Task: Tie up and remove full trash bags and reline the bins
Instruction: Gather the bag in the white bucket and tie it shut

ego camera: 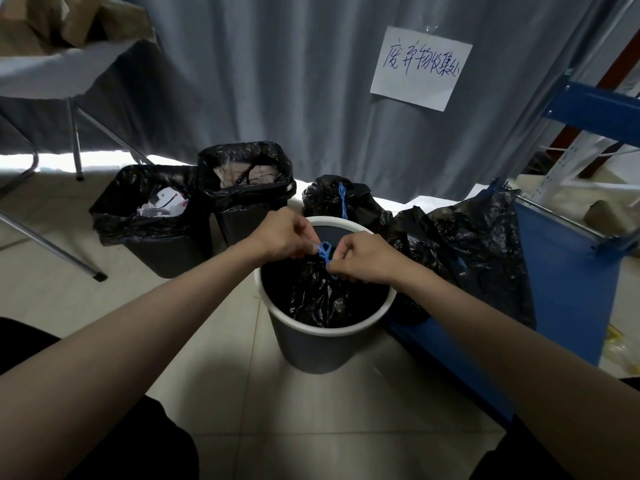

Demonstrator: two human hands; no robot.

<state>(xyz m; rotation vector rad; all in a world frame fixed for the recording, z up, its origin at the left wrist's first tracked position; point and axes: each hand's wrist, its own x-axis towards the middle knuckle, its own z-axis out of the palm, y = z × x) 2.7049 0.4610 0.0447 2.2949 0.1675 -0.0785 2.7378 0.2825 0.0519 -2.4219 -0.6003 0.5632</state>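
Observation:
A round grey bin with a white rim [313, 344] stands on the tiled floor in front of me. Inside it sits a black trash bag [318, 296], its neck gathered upward. A blue drawstring [325, 252] is looped into a knot at the bag's neck. My left hand [285, 235] pinches the string from the left. My right hand [363, 259] pinches it from the right, fingers curled just below the knot. Both hands hover over the bin's mouth.
Two black bins lined with black bags stand behind: one on the left [152, 216] with paper waste, one behind it [247, 181]. A tied bag with a blue string [341, 199] and another black bag [478, 251] lie right. A blue shelf frame [568, 292] is on the right, folding table legs [74, 136] on the left.

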